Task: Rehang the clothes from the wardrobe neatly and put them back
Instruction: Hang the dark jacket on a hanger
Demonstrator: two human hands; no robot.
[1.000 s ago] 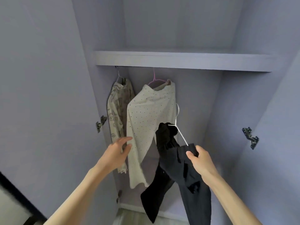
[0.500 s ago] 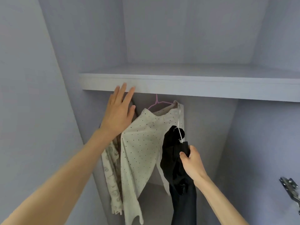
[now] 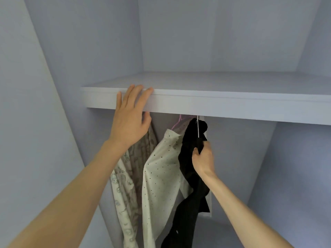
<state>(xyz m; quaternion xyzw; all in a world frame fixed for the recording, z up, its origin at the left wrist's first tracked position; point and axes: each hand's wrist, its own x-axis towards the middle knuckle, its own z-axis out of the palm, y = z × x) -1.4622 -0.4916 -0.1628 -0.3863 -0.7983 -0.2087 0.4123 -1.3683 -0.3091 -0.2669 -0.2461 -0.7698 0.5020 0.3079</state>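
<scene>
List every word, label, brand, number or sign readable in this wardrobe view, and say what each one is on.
None: no readable text shows anywhere.
The dotted cream garment carries only small dark dots, no letters.
The patterned beige garment carries a pattern too blurred to make out, with no legible writing.
The black garment in the right hand shows no label.
The shelf under the left hand is unmarked.

both arms raised, left hand (image 3: 129, 117) flat with fingers straight, right hand (image 3: 203, 159) curled in a grip
</scene>
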